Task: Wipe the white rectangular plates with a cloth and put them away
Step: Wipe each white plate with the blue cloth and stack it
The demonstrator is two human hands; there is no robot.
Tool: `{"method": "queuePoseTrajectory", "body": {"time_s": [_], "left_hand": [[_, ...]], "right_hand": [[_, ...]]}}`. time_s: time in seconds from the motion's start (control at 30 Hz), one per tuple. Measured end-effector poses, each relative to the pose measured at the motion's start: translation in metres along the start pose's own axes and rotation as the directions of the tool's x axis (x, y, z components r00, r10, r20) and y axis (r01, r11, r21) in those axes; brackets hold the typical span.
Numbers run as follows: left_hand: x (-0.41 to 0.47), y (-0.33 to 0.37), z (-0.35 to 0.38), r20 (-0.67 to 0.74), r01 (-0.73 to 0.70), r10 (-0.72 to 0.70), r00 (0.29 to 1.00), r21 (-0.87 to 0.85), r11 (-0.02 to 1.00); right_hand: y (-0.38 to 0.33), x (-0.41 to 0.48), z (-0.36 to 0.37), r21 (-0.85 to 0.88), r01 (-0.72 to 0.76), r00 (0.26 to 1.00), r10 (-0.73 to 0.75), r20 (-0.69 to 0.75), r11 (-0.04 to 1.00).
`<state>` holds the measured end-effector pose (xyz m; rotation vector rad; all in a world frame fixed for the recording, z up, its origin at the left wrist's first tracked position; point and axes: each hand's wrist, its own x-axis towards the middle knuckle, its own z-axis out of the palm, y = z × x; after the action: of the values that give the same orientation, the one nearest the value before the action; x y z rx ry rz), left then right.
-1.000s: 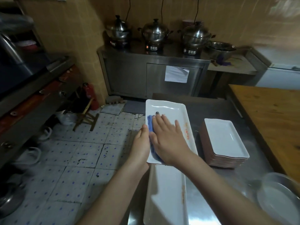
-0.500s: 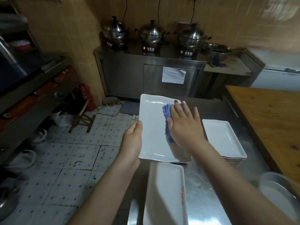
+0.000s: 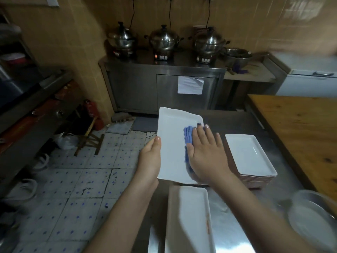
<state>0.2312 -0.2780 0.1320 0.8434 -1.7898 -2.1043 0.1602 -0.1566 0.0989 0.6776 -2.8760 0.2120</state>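
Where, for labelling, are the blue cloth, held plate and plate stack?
blue cloth (image 3: 188,135): head view, upper folds.
held plate (image 3: 173,137): head view, bare middle.
plate stack (image 3: 248,155): head view, top plate.

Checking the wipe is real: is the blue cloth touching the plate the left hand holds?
Touching. The head view shows the right hand pressing the blue cloth flat on the held plate, no gap.

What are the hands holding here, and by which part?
The left hand grips the white plate by its left long edge. The right hand grips nothing, pressing the blue cloth flat on the plate.
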Motion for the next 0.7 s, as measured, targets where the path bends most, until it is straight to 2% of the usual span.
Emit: {"method": "queuePoseTrajectory", "body": {"time_s": [0.13,0.2,0.3,0.37,0.43,0.53,0.7], "left_hand": [[0.0,-0.003,-0.001,-0.013,-0.02,0.021,1.0,0.031,0.999],[-0.003,-0.005,0.005,0.009,-0.005,0.005,1.0,0.032,0.999],[-0.012,-0.007,0.013,0.061,0.048,-0.049,0.997,0.021,0.999],[-0.012,-0.008,0.015,0.066,0.061,-0.061,0.996,0.009,0.998],[-0.009,-0.006,0.015,0.052,0.066,-0.066,0.996,-0.002,0.998],[-0.006,-0.007,0.017,0.058,0.103,-0.101,0.993,-0.037,0.994],[-0.004,-0.009,0.013,0.06,0.156,-0.153,0.986,-0.057,0.986]], "right_hand": [[-0.001,-0.033,0.016,0.056,0.032,0.996,-0.036,0.077,0.998],[0.006,-0.011,0.016,0.02,-0.013,0.998,0.012,0.056,1.0],[0.009,0.027,0.012,0.039,-0.162,0.987,0.162,0.013,0.986],[0.004,0.042,0.009,0.045,-0.193,0.981,0.193,0.017,0.98],[-0.002,0.047,0.006,0.035,-0.139,0.99,0.139,0.023,0.99],[-0.015,0.052,-0.002,0.076,0.019,0.999,-0.023,0.048,0.997],[-0.028,0.059,-0.013,0.162,0.214,0.965,-0.234,0.116,0.963]]}}
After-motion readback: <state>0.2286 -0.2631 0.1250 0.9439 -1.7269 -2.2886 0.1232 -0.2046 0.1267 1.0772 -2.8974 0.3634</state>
